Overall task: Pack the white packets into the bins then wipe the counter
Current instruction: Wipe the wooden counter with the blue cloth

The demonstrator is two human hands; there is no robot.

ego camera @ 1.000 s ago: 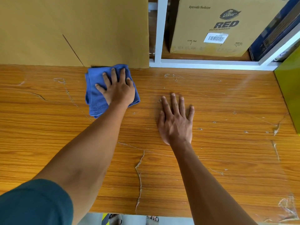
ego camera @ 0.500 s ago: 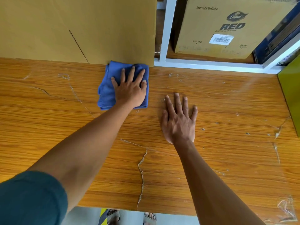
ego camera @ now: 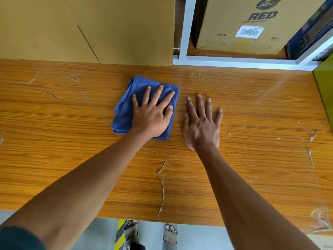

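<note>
Your left hand (ego camera: pixel 150 116) presses flat, fingers spread, on the folded blue cloth (ego camera: pixel 126 109) at the middle of the wooden counter (ego camera: pixel 252 168). Your right hand (ego camera: pixel 201 125) lies flat and open on bare wood just right of it. A plain cardboard box (ego camera: pixel 86 27) bounds the far edge, with bare wood between it and the cloth. A green panel (ego camera: pixel 326 83) closes the right end.

The left hand (ego camera: pixel 151 116) hides much of the blue cloth (ego camera: pixel 126 109).
</note>
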